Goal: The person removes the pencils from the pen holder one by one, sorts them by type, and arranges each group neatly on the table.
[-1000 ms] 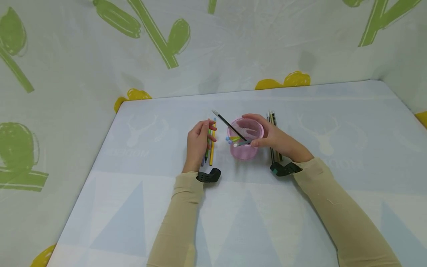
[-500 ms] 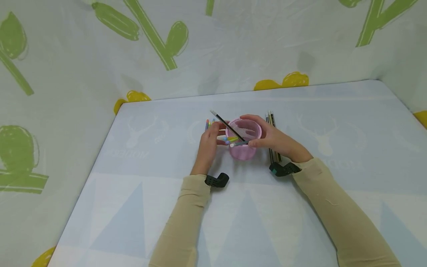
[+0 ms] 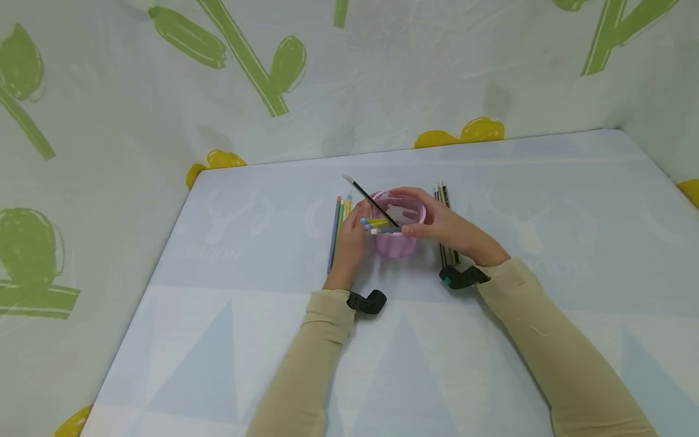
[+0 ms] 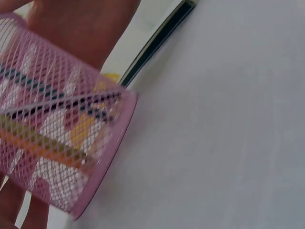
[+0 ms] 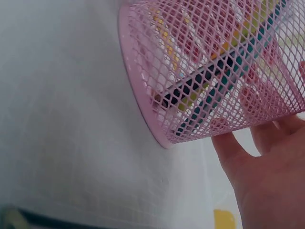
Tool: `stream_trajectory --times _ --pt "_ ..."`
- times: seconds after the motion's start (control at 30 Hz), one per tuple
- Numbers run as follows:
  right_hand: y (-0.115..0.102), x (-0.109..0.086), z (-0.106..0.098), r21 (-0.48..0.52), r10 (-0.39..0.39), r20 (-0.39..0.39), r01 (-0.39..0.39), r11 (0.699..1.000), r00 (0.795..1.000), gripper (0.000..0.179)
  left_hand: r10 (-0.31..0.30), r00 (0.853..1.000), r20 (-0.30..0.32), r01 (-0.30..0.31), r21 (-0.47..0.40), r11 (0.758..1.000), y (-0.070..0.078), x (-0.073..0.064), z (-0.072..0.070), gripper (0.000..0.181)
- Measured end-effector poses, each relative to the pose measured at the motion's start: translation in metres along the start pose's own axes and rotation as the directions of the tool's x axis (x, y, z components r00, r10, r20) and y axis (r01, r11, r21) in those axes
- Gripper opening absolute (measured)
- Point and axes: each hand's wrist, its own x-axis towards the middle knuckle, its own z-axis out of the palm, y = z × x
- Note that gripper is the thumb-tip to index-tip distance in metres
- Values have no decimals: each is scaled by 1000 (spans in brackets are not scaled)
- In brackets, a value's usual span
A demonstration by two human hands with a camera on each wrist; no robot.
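Both hands are at a pink mesh pencil cup [image 3: 395, 246], which stands in the middle of the head view with its mouth facing up. My right hand [image 3: 450, 229] grips its right side, thumb at the front rim and fingers along the back. On the left side, my left hand [image 3: 347, 246] holds the cup's wall, its fingertips partly hidden behind it. A dark pencil [image 3: 367, 195] with a white end leans far out of the cup. Several other pencils stick out over the left rim, among them a yellow-green pencil [image 3: 375, 221]. Pencils show through the mesh [image 4: 52, 124] in the left wrist view.
Several coloured pencils, including a blue pencil [image 3: 334, 233], lie on the table left of the cup, partly behind my left hand. Dark and gold pencils [image 3: 446, 197] lie to the right, beneath my right hand. A patterned cloth [image 3: 229, 358] covers the table.
My left hand has moved right, from over the coloured pencils to the cup's left side, uncovering some of those pencils. My right hand has kept its grip on the cup.
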Motion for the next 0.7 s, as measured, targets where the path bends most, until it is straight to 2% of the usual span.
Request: stream_trajectory --times 0.17,0.33,0.53,0.7 --pt "-21 -2 5 -128 -61 -60 53 990 996 63 41 998 50 -38 -48 998 1 0 8 48" --pt "-26 0 11 -237 -191 -109 162 958 975 65 52 996 74 -43 -127 991 8 -4 8 45" --pt "-11 8 14 -406 -306 -105 240 882 946 62 95 992 82 -75 -220 972 27 -12 8 40" --pt "-6 11 16 -499 -350 -99 258 828 932 58 60 996 69 -47 -182 982 28 -14 7 39"
